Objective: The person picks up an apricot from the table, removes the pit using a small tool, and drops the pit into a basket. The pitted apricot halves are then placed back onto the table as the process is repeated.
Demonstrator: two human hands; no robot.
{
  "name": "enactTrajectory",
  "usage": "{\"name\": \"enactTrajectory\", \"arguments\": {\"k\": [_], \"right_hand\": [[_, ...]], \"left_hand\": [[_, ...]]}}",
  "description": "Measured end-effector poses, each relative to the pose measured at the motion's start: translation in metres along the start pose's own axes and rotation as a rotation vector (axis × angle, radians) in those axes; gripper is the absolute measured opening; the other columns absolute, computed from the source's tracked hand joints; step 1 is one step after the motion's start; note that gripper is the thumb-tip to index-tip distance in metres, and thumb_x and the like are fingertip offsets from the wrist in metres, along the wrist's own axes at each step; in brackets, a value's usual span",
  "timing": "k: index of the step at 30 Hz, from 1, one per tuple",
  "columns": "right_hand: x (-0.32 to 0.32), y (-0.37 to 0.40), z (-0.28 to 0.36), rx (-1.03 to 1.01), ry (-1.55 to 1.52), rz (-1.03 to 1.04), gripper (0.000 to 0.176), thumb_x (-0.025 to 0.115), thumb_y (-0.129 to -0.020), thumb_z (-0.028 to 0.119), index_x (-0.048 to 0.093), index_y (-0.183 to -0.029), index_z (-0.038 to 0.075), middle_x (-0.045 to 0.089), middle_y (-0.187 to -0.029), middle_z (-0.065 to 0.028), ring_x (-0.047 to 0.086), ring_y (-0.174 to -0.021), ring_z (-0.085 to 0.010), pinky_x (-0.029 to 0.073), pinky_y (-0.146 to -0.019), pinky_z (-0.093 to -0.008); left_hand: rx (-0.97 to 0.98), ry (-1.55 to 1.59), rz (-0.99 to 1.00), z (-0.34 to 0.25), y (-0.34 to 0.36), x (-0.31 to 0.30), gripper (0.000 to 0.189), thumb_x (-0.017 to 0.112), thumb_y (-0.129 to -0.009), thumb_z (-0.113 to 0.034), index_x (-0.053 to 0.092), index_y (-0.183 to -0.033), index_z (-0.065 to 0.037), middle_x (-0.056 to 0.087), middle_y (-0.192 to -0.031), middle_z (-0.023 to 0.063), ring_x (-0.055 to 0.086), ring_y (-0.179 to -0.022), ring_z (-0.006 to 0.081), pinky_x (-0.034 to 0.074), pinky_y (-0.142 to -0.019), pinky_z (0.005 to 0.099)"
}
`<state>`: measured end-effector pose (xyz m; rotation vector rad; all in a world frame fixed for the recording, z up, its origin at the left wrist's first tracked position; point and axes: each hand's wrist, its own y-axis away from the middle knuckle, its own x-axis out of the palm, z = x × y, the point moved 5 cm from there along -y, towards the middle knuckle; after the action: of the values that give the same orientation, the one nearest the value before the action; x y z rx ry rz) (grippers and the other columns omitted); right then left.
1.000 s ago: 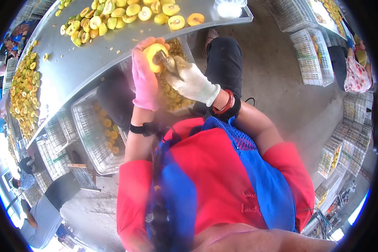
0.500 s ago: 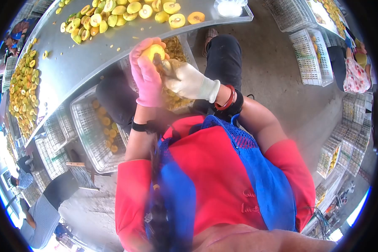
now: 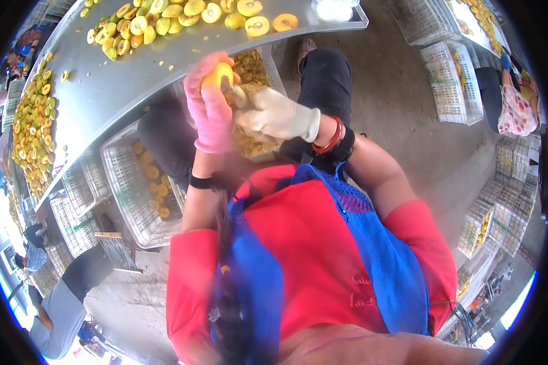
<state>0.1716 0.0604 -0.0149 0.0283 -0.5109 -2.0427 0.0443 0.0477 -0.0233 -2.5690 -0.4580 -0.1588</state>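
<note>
In a pink glove, my left hand (image 3: pixel 211 112) is closed round a yellow fruit half (image 3: pixel 218 75) with a brown hollow facing my other hand. My right hand (image 3: pixel 274 114), in a white glove, is closed on a small tool (image 3: pixel 238 96) whose tip is at the fruit; the tool is blurred and partly hidden by the fingers. Both hands are just off the metal table's edge, above a crate of fruit scraps (image 3: pixel 252 68). Cut yellow-green fruit halves (image 3: pixel 162 25) lie in a heap on the metal table (image 3: pixel 119 82).
Another fruit pile (image 3: pixel 35 131) lies at the table's left. A white crate (image 3: pixel 125 182) with fruit halves stands below the table. More crates (image 3: pixel 450 82) stand at the right. Co-workers are at the far left (image 3: pixel 61 310) and far right (image 3: pixel 517 106).
Both hands, with the fruit half and the tool, have shifted slightly to the left. The grips look the same.
</note>
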Motion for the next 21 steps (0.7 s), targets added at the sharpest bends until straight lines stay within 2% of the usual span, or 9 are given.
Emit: {"name": "enactTrajectory", "arguments": {"k": [3,6,8,10,13,16,18,20,21], "right_hand": [[0.000,-0.003,-0.002,0.034,0.026,0.058,0.020,0.059,-0.092,0.015,0.054,-0.104,0.001,0.063,-0.076,-0.0144,0.064,-0.061,-0.0269,0.051,-0.057,-0.0370],[0.006,-0.014,-0.001,-0.808,0.575,-0.426,0.017,0.058,-0.094,0.016,0.055,-0.105,0.004,0.062,-0.074,-0.0102,0.060,-0.055,-0.0217,0.048,-0.052,-0.0346],[-0.002,-0.025,-0.010,-0.641,0.334,-0.255,0.012,0.058,-0.095,0.018,0.055,-0.103,0.010,0.055,-0.068,-0.0010,0.048,-0.046,-0.0080,0.037,-0.040,-0.0265],[0.010,-0.001,0.000,0.037,-0.215,0.094,0.011,0.058,-0.095,0.019,0.054,-0.102,0.010,0.056,-0.068,-0.0023,0.049,-0.046,-0.0098,0.037,-0.039,-0.0266],[0.012,0.001,-0.003,0.074,-0.297,0.102,0.009,0.057,-0.095,0.020,0.055,-0.096,0.011,0.056,-0.068,-0.0021,0.048,-0.044,-0.0094,0.035,-0.037,-0.0253],[0.005,-0.005,-0.014,0.059,-0.204,0.036,0.009,0.057,-0.094,0.018,0.057,-0.096,0.010,0.057,-0.069,-0.0034,0.051,-0.047,-0.0111,0.039,-0.041,-0.0276],[-0.003,-0.025,-0.022,-0.594,0.289,-0.298,0.011,0.058,-0.093,0.017,0.058,-0.098,0.007,0.058,-0.069,-0.0049,0.054,-0.049,-0.0126,0.041,-0.044,-0.0297],[0.005,-0.023,-0.024,-0.796,0.490,-0.400,0.014,0.058,-0.091,0.016,0.058,-0.100,0.005,0.059,-0.069,-0.0063,0.056,-0.052,-0.0137,0.043,-0.048,-0.0315],[0.007,-0.019,-0.018,-0.677,0.442,-0.333,0.016,0.059,-0.090,0.015,0.058,-0.101,0.004,0.059,-0.069,-0.0071,0.057,-0.053,-0.0141,0.044,-0.049,-0.0322]], "left_hand": [[0.016,-0.010,0.009,-0.003,0.000,-0.002,0.058,0.055,-0.096,-0.060,0.055,-0.124,-0.009,0.062,-0.116,0.0167,0.064,-0.082,0.0211,0.054,-0.073,0.0331],[0.040,0.107,0.047,-0.010,-0.001,0.003,0.030,0.044,-0.106,-0.032,0.050,-0.125,-0.010,0.063,-0.116,0.0164,0.061,-0.083,0.0200,0.051,-0.076,0.0327],[0.038,0.076,0.051,-0.007,-0.001,0.000,0.027,0.044,-0.105,-0.027,0.050,-0.126,-0.011,0.063,-0.115,0.0161,0.061,-0.083,0.0199,0.051,-0.076,0.0328],[0.049,0.057,0.058,-0.007,0.000,-0.002,0.025,0.044,-0.105,-0.023,0.051,-0.125,-0.011,0.064,-0.115,0.0158,0.061,-0.083,0.0197,0.051,-0.077,0.0326],[0.004,0.064,0.089,-0.008,-0.002,0.000,0.025,0.044,-0.103,-0.021,0.055,-0.123,-0.010,0.064,-0.115,0.0153,0.062,-0.085,0.0195,0.052,-0.078,0.0324],[-0.186,0.100,0.081,-0.010,-0.005,0.001,0.027,0.046,-0.103,-0.023,0.058,-0.120,-0.006,0.063,-0.116,0.0149,0.063,-0.088,0.0197,0.052,-0.080,0.0324],[-0.282,0.134,-0.015,-0.012,0.000,0.005,0.030,0.046,-0.103,-0.026,0.059,-0.118,-0.003,0.063,-0.116,0.0147,0.063,-0.091,0.0200,0.052,-0.081,0.0323],[-0.278,0.049,-0.104,-0.013,0.000,0.006,0.046,0.040,-0.104,-0.039,0.060,-0.115,0.001,0.067,-0.104,0.0152,0.066,-0.082,0.0226,0.054,-0.076,0.0329],[-0.331,0.002,-0.138,-0.014,-0.001,0.005,0.055,0.037,-0.104,-0.046,0.061,-0.113,0.002,0.068,-0.101,0.0160,0.067,-0.079,0.0243,0.055,-0.074,0.0335]]}}
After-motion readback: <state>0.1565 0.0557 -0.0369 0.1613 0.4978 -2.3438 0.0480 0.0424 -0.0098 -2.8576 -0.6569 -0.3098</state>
